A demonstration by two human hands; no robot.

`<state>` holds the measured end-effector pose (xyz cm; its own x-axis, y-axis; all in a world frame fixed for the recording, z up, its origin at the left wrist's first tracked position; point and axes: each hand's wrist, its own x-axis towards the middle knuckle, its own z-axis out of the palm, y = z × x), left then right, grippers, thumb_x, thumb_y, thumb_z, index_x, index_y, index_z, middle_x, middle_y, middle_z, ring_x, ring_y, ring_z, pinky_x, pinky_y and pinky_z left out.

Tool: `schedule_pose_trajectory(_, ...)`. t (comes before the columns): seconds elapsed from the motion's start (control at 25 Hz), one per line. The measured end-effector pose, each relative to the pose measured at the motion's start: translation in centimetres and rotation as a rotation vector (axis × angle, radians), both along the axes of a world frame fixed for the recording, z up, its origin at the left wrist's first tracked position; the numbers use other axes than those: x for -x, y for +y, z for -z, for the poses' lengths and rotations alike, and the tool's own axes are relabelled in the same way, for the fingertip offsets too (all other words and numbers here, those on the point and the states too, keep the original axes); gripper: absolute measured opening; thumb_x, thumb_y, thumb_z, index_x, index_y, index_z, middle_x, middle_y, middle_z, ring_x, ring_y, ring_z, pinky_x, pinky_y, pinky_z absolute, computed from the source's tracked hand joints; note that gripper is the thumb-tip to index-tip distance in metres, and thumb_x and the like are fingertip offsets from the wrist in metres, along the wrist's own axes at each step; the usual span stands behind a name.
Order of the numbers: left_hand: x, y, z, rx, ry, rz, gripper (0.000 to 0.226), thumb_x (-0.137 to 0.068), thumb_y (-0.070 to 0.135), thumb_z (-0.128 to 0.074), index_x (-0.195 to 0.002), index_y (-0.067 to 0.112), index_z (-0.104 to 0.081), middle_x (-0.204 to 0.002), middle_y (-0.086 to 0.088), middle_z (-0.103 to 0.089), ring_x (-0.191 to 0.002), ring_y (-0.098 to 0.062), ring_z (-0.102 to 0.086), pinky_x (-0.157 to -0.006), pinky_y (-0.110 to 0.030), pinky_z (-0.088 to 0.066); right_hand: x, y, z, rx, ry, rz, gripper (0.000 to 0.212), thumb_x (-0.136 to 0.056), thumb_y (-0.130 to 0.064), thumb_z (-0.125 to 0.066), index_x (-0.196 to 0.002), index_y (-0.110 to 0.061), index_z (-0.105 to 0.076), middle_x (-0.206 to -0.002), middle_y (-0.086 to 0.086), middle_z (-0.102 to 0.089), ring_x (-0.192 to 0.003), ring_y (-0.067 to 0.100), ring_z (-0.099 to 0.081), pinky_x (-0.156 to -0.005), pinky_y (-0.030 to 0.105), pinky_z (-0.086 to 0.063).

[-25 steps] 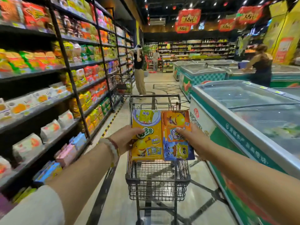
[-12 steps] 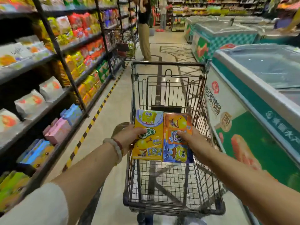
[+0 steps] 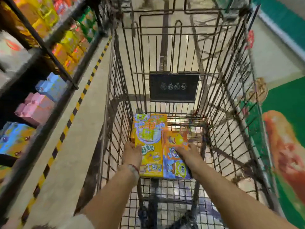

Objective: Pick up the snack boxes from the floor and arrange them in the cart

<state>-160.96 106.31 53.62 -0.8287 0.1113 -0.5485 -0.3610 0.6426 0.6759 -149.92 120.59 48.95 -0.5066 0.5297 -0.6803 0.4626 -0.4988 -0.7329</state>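
Left hand (image 3: 132,153) and right hand (image 3: 189,154) hold two boxes (image 3: 153,156) low in the cart (image 3: 115,96); released carelessly, they may slide apart.

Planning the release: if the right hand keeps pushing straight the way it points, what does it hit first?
Likely nothing soon: the right hand, on the orange-blue box, points toward the cart's far wire wall; bare basket floor lies between, though depth is unclear.

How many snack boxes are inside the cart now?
2, side by side low inside the cart: the yellow box on the left, the orange and blue box on the right. Others may lie hidden beneath.
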Motion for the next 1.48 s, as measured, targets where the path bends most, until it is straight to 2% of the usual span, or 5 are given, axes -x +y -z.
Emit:
schedule_pose_trajectory(0.48,1.7,0.8,13.5,0.316,0.216,0.03,0.032,-0.087,0.003,-0.052,-0.117,-0.007,-0.055,-0.12,-0.03,-0.056,-0.115,-0.041,-0.052,-0.097,-0.042,-0.04,3.0,-1.6,11.3,-0.343,-0.263,-0.142,0.047,-0.078,-0.032,-0.072,-0.114,-0.008,-0.053,-0.11,0.01,-0.057,-0.107,0.025,-0.053,-0.09,0.035,-0.043)
schedule_pose_trajectory(0.64,0.1,0.8,14.1,0.541,0.51,0.415,0.04,-0.071,0.006,-0.068,-0.111,0.008,-0.065,-0.118,-0.018,-0.06,-0.107,-0.039,-0.056,-0.089,-0.043,-0.047,4.4,-2.2,11.7,-0.385,-0.265,-0.159,0.044,-0.083,-0.032,-0.068,-0.118,-0.008,-0.057,-0.115,0.013,-0.062,-0.109,0.032,-0.057,-0.093,0.042,-0.046)
schedule_pose_trajectory(0.92,0.5,2.2,12.7,0.548,0.172,0.607,0.058,-0.095,0.029,-0.036,-0.149,0.024,-0.015,-0.159,-0.002,-0.01,-0.147,-0.022,-0.004,-0.118,-0.042,-0.011,4.4,-2.0,10.3,-0.401,-0.264,-0.286,0.035,-0.089,-0.027,-0.061,-0.118,-0.011,-0.052,-0.109,0.007,-0.063,-0.1,0.025,-0.059,-0.076,0.027,-0.042)
schedule_pose_trajectory(1.16,1.7,3.4,7.0,0.381,0.072,0.587,0.062,-0.095,0.027,-0.037,-0.15,0.021,-0.008,-0.16,0.001,0.003,-0.148,-0.021,0.003,-0.119,-0.041,-0.008,3.7,-0.5,4.1,-0.473,-0.305,-0.414,0.034,-0.09,-0.026,-0.057,-0.12,-0.009,-0.054,-0.117,0.008,-0.059,-0.115,0.029,-0.055,-0.084,0.028,-0.043)
schedule_pose_trajectory(1.48,4.7,2.1,-16.4,0.198,0.647,0.966,0.056,-0.092,0.024,-0.046,-0.145,0.02,-0.028,-0.152,-0.002,-0.032,-0.14,-0.019,-0.03,-0.113,-0.027,-0.025,4.8,-1.1,-20.0,-1.002,-0.153,-0.719,0.05,-0.095,-0.031,-0.049,-0.142,-0.021,-0.037,-0.145,0.003,-0.044,-0.132,0.02,-0.042,-0.101,0.023,-0.032)
